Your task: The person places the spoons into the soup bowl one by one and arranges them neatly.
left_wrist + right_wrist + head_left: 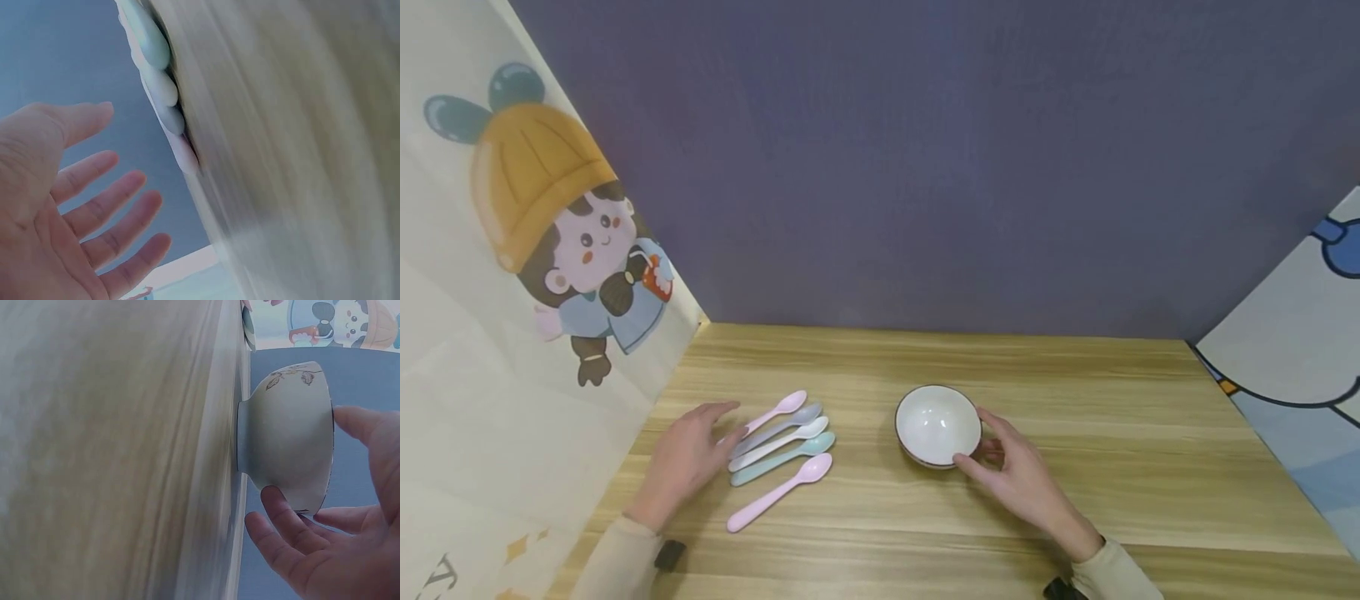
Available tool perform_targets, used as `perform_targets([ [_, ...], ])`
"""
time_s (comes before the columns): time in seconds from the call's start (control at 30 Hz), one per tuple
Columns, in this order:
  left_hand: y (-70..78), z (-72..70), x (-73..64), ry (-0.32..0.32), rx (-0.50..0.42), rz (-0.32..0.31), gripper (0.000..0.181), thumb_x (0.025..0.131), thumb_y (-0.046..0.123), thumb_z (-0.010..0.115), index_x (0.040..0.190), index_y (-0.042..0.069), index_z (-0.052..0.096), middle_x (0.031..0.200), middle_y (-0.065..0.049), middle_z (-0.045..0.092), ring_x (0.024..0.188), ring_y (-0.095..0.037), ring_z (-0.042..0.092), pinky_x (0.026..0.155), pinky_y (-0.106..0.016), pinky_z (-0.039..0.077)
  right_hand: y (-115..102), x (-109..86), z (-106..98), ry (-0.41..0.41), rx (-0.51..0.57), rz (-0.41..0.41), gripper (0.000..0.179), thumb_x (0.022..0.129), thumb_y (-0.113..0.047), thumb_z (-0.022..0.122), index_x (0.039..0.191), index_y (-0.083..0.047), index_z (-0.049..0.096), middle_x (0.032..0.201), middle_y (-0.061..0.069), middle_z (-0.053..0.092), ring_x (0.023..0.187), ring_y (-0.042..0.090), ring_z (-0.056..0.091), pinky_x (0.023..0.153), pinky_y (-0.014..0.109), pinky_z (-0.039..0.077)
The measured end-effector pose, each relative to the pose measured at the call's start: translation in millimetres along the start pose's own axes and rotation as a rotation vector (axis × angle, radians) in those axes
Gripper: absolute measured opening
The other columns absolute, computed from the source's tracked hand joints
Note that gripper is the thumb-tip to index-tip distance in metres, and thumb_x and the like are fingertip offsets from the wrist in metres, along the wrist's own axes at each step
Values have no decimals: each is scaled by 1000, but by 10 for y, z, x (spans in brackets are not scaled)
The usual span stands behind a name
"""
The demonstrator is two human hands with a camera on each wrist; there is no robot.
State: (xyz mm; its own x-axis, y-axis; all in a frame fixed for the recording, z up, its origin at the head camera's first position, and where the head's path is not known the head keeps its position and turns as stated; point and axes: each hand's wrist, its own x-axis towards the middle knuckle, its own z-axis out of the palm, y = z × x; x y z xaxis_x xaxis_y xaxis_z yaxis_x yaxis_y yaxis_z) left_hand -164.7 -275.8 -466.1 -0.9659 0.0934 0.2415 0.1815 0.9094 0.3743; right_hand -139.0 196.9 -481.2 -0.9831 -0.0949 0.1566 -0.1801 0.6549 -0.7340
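A white bowl [936, 421] with a dark rim stands upright on the table; the right wrist view shows brown leaf decoration on its outer wall. My right hand [1018, 475] holds it at the right side, thumb at the rim and fingers against the wall. Left of the bowl lie several plastic spoons: a pink spoon [792, 402], a grey spoon [775, 431], a white spoon [784, 442] and a teal spoon [781, 459] close together, with another pink spoon [778, 496] nearer me. My left hand [688, 454], fingers spread and holding nothing, hovers beside the handle ends.
The wood-grain table [925, 542] ends at a dark blue back panel [925, 167]. A white side panel [460, 350] with a cartoon child rises at the left. Another printed panel [1292, 333] borders the right side.
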Motion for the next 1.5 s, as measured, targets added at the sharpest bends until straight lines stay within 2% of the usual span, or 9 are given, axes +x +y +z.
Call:
perform_targets([
  [0.17, -41, -8, 34, -48, 6, -10, 47, 97, 29, 78, 135, 3, 70, 132, -25, 72, 120, -49, 68, 100, -65, 53, 6, -10, -1, -6, 6, -10, 85, 86, -41, 90, 153, -3, 53, 148, 24, 62, 105, 30, 78, 87, 44, 65],
  [0.37, -86, -7, 45, -77, 18, -9, 44, 95, 29, 79, 128, -1, 74, 127, -27, 73, 115, -50, 70, 97, -65, 54, 1, -10, -9, -15, 10, -4, 87, 86, -44, 89, 154, -4, 53, 149, 22, 62, 107, 30, 77, 87, 44, 65],
  [0.73, -118, 0, 82, -120, 29, 6, 44, 94, 32, 81, 127, 4, 76, 125, -24, 75, 113, -48, 71, 92, -63, 56, 11, -16, -14, -5, 23, -22, 87, 84, -42, 92, 153, -4, 54, 146, 21, 64, 105, 27, 77, 86, 42, 65],
  [1.0, -96, 19, 136, -170, 64, -13, 43, 95, 33, 80, 124, 2, 76, 109, -17, 79, 99, -36, 75, 85, -57, 58, 14, -20, -15, -20, 22, -7, 87, 84, -43, 91, 154, -6, 54, 146, 20, 64, 106, 27, 77, 87, 41, 65],
  [1.23, -124, 57, 140, -167, 68, 15, 34, 94, 29, 82, 117, 4, 79, 102, -13, 79, 94, -33, 75, 82, -55, 58, 15, -15, -20, -32, 34, 9, 89, 84, -44, 91, 155, -6, 53, 144, 23, 65, 107, 30, 77, 87, 42, 65],
  [1.5, -111, 58, 154, -162, 57, 28, 27, 94, 27, 82, 111, 6, 81, 98, -9, 80, 89, -29, 75, 79, -51, 59, 28, -11, -15, -16, 10, -18, 89, 84, -42, 91, 154, -3, 53, 142, 24, 66, 103, 28, 78, 85, 42, 65],
])
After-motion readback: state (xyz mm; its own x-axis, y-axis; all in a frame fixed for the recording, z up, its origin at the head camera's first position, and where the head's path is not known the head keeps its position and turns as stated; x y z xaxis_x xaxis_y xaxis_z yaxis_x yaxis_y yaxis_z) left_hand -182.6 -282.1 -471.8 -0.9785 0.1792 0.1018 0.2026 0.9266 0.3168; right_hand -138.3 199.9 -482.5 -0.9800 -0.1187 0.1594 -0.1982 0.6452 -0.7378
